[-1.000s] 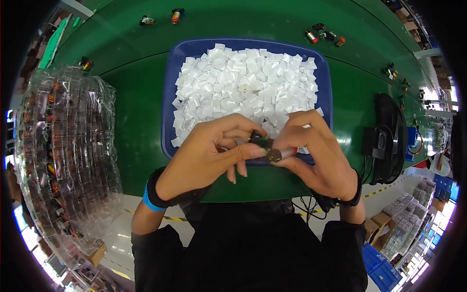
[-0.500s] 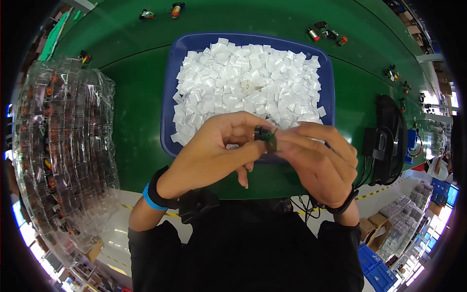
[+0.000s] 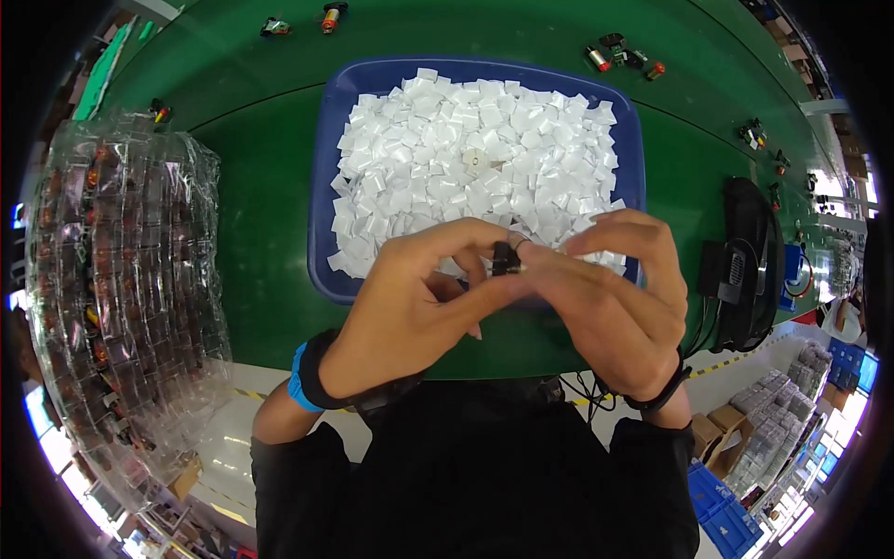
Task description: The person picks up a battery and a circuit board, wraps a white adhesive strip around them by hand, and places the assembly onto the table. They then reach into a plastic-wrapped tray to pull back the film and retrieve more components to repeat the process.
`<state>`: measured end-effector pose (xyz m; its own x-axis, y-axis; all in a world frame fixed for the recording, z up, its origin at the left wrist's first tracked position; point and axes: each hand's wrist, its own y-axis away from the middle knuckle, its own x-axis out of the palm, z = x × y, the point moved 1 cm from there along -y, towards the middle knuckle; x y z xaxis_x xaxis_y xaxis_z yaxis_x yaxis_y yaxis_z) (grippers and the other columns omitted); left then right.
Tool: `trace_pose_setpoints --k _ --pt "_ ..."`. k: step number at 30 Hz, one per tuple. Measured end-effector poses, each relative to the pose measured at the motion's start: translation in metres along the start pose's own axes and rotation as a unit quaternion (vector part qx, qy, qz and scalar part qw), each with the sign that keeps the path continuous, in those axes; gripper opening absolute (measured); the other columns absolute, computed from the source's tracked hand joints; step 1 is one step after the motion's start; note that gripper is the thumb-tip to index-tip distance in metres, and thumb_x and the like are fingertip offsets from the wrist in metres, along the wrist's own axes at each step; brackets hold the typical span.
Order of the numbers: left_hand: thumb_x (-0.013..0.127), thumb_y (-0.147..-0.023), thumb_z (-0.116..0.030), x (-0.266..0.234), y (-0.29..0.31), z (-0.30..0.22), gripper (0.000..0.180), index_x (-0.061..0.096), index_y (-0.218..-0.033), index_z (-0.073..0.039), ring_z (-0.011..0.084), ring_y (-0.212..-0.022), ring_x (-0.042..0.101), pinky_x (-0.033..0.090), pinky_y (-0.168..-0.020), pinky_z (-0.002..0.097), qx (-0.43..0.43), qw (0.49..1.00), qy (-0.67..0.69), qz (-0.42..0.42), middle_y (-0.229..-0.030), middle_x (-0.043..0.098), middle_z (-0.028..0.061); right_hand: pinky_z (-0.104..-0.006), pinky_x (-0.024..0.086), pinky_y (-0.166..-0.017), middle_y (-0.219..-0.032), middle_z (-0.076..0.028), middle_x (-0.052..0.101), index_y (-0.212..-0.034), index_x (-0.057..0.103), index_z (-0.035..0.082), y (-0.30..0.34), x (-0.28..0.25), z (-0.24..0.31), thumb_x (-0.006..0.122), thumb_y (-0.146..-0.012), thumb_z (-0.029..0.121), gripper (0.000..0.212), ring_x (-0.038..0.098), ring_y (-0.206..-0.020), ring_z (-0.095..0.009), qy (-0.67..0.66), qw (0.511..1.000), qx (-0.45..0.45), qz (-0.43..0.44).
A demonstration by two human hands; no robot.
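A small black part (image 3: 506, 259), with a circuit board showing on it a moment ago, is pinched between my two hands over the near rim of a blue tray (image 3: 320, 200). My left hand (image 3: 424, 293) grips it between thumb and forefinger. The fingertips of my right hand (image 3: 619, 303) press against the part's right end, and they hide most of it. Behind the hands, the tray is heaped with white square pieces (image 3: 466, 140), glossy and loosely piled. A pale piece with a dark ring mark (image 3: 476, 160) lies on top of the heap.
Stacked clear plastic trays (image 3: 130, 279) holding small parts stand at the left. Small electronic assemblies (image 3: 624, 58) lie along the far side of the green table (image 3: 261, 214). A black device with cables (image 3: 745, 265) sits at the right.
My hands have drawn closer together around the black part, and the green board is now covered by fingers. My left wrist has shifted slightly right and down.
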<state>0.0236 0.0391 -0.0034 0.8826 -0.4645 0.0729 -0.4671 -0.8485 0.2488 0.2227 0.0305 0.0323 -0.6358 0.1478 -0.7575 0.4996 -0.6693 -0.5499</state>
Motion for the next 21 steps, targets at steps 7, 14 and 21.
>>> trace_pose_setpoints --k 7,14,21 --pt "0.075 -0.088 -0.001 0.001 0.001 0.012 0.033 0.065 -0.118 0.005 0.0103 -0.077 0.066 0.055 -0.061 0.0214 0.084 0.987 0.119 -0.070 -0.104 0.069 0.0095 -0.0289 0.051 -0.065 -0.081 -0.010 0.070 -0.097 0.070 -0.001 0.018 -0.003 0.008 0.084 -0.075 0.002 0.027 0.066 -0.075 -0.019 -0.202 0.949 0.242 -0.025" --pt "0.078 -0.084 0.001 0.001 0.000 0.020 0.034 0.067 -0.116 0.004 0.0128 -0.082 0.069 0.056 -0.066 0.0232 0.197 0.976 -0.004 -0.088 -0.113 0.071 0.0146 -0.0209 0.046 -0.053 -0.081 -0.009 0.071 -0.095 0.070 -0.001 0.023 0.024 0.011 0.081 -0.082 0.004 0.017 0.065 -0.062 -0.010 -0.315 0.894 0.302 -0.103" --pt "0.078 -0.085 -0.002 0.003 0.002 0.005 0.032 0.067 -0.115 0.004 0.0124 -0.083 0.068 0.056 -0.066 0.0226 0.289 0.928 -0.206 -0.114 -0.103 0.073 0.0123 -0.0226 0.051 -0.057 -0.082 -0.011 0.069 -0.099 0.069 -0.004 0.026 0.024 0.016 0.077 -0.086 -0.001 0.015 0.068 -0.071 -0.012 -0.434 0.801 0.403 -0.090"
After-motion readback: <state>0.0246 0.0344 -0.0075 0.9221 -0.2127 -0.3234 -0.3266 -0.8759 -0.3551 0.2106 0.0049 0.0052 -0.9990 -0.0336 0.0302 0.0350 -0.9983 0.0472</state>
